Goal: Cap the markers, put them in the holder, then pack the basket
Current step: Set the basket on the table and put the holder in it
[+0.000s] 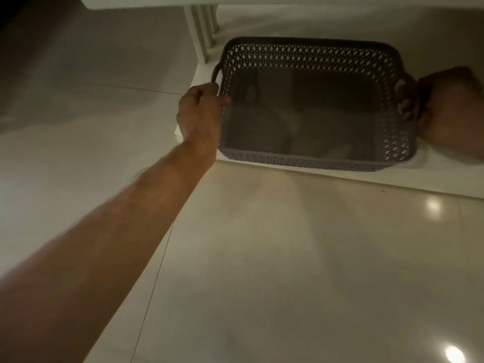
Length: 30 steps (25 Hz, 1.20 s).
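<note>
glossy floor (288, 258) tiles lie nearest. one grey lattice basket (314, 161) sits on a white shelf (392, 182); two hands grip it: left hand (199, 113) and right hand (445, 106) each curl round one side handle.

— How does the left arm lie?
— The bare left forearm (110, 231) stretches forward from the lower left, its left hand (200, 111) knuckles-up, fingers curled round a handle.
— And the other?
— The right hand (445, 108) enters from the right edge, fingers (404, 106) hooked through the opposite handle; its arm is out of view.
</note>
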Tool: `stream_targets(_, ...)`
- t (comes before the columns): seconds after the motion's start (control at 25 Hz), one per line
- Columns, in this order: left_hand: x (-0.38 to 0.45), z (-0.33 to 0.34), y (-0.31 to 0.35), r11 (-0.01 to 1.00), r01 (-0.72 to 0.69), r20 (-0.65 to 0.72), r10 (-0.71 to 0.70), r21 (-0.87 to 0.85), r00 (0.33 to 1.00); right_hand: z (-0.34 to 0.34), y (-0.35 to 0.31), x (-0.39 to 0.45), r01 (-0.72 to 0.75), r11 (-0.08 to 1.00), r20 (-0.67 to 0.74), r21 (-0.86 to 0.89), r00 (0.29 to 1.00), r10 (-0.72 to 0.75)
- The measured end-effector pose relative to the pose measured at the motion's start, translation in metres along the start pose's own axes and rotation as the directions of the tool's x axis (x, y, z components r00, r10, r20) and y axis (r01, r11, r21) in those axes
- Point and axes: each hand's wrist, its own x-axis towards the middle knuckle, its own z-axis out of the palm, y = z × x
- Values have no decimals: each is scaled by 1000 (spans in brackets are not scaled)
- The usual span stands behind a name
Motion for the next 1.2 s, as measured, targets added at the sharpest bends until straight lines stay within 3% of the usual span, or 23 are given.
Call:
stream_targets(0.08,-23,-34,7,985,172,45,-171,-15,984,-11,3,-41,2,998,5,-65,1000,-2)
stream_targets(0.24,-103,-96,42,846,510,179,-484,-156,857,-41,40,-144,-56,985,-235,-166,972,15)
stream_targets(0.4,-190,-157,82,732,681,213,-661,-32,720,-64,55,-284,-225,958,-341,-176,927,155)
stream_targets(0.52,-242,-197,133,653,755,195,-749,60,633,-80,16,-368,-313,935,-304,-167,918,253)
stream_targets(0.68,-271,-212,234,642,747,188,-766,172,615,-95,-92,-431,-315,926,-240,-208,934,264)
stream_targets(0.84,-251,-190,347,700,690,236,-713,185,660,-89,-207,-445,-285,932,-155,-226,955,254)
stream_targets(1.04,-194,-132,434,787,569,304,-617,237,726,-73,-302,-387,-219,957,-199,-190,963,181)
stream_targets(1.2,-133,-70,441,817,535,256,-576,216,776,-49,-340,-303,-178,968,-180,-176,973,146)
